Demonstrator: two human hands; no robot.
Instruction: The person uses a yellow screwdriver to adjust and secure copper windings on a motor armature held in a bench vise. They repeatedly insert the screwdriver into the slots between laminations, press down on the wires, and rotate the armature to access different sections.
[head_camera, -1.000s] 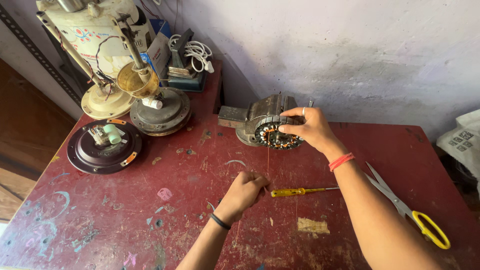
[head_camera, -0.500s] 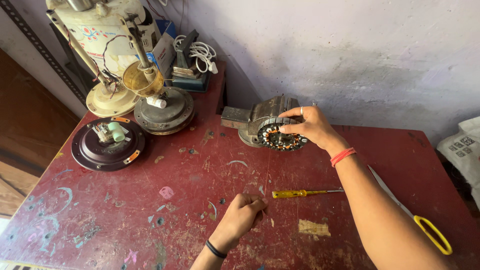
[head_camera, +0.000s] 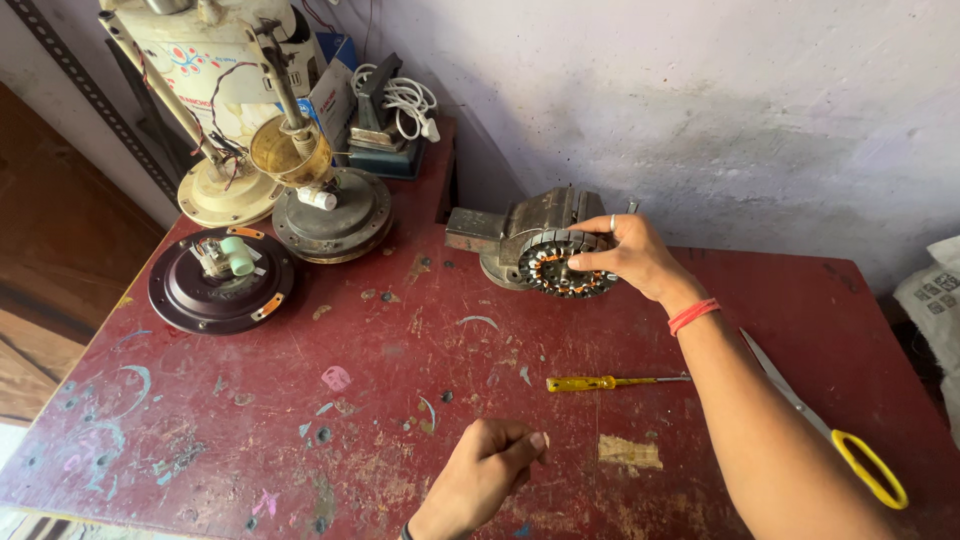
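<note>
A round motor stator (head_camera: 560, 273) with copper windings sits at the jaws of a small grey bench vise (head_camera: 515, 228) at the back of the red table (head_camera: 180, 420). My right hand (head_camera: 640, 258), with a ring and a red wrist thread, grips the stator's top and right edge. My left hand (head_camera: 487, 468) is low near the front edge, with thumb and fingers pinched together on a very fine copper wire. The wire leads back toward the stator and is barely visible.
A yellow-handled screwdriver (head_camera: 600, 382) lies between my hands. Yellow-handled scissors (head_camera: 865, 465) lie right of my forearm. At the left are a dark round motor cover (head_camera: 220, 285), a grey motor housing (head_camera: 335, 218) and a cream fan base (head_camera: 225, 192). A white cable (head_camera: 405, 98) lies by the wall.
My left hand has drawn back from the middle of the table toward the front edge, still pinched. My right hand has stayed on the stator.
</note>
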